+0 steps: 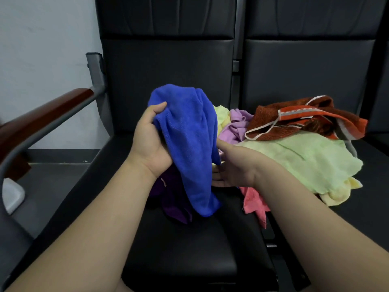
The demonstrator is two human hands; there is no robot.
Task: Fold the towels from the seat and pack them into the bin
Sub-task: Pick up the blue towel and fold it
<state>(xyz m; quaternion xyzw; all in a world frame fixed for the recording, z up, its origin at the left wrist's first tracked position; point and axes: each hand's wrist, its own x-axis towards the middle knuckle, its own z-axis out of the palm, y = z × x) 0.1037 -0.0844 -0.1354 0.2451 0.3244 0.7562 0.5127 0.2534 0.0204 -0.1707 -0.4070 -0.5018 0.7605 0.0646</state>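
My left hand [150, 140] grips a blue towel [189, 140] and holds it up over the black seat [179, 245]; the cloth hangs down to the cushion. My right hand [233, 165] reaches in from the right, fingers spread, touching the blue towel's right edge and holding nothing. Under the blue towel lies a dark purple towel [174, 203]. A heap on the right holds a light green towel [305, 159], a rust-and-orange towel [305, 119], a lilac towel [237, 125], a pink towel [254, 205] and a pale yellow towel [336, 194]. No bin is in view.
Two black seats stand side by side with tall backrests [168, 66]. A wooden armrest on a grey metal frame [44, 114] runs along the left. A white object [12, 197] stands on the grey floor at far left.
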